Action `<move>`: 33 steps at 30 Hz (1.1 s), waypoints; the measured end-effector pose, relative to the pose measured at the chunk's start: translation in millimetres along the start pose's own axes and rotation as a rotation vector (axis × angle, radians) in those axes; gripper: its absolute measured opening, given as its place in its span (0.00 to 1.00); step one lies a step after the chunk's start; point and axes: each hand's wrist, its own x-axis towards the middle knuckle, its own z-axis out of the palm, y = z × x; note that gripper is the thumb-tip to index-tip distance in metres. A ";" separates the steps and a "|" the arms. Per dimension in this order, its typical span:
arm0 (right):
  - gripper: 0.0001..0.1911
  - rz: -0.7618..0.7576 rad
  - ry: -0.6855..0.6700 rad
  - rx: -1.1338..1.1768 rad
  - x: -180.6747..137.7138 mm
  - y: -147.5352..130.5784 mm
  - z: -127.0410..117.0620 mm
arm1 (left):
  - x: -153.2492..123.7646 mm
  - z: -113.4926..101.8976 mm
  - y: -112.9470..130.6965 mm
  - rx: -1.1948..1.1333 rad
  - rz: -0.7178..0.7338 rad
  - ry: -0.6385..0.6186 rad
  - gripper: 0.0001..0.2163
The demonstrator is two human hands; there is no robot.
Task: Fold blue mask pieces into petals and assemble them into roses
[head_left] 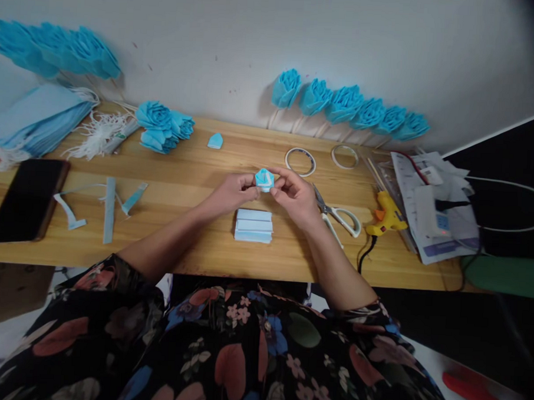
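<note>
A small folded blue piece (264, 179), like a rolled flower bud, is pinched between both my hands above the wooden table (194, 244). My left hand (232, 194) grips its left side with closed fingers. My right hand (296, 195) holds its right side, fingers curled round it. Directly below my hands lies a small stack of folded light-blue rectangles (254, 225).
Scissors (337, 216) and a yellow glue gun (385, 214) lie right of my hands, two tape rings (300, 161) behind them. Blue flowers on sticks (351, 106) lean against the wall. A phone (28, 198), cut blue strips (110, 208), more flowers (161, 126) and face masks (31, 119) are at left.
</note>
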 end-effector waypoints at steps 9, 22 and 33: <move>0.24 0.135 0.081 0.076 8.3 12.4 -2.4 | 3.7 -5.5 9.2 -0.190 -0.079 0.214 0.05; 0.15 0.054 0.160 -0.839 46.1 -13.2 0.4 | 6.7 -14.8 6.4 -0.249 -0.007 0.457 0.04; 0.16 0.022 -0.015 -0.979 78.8 -4.0 7.5 | 24.1 -56.8 -9.5 -0.110 0.015 0.679 0.05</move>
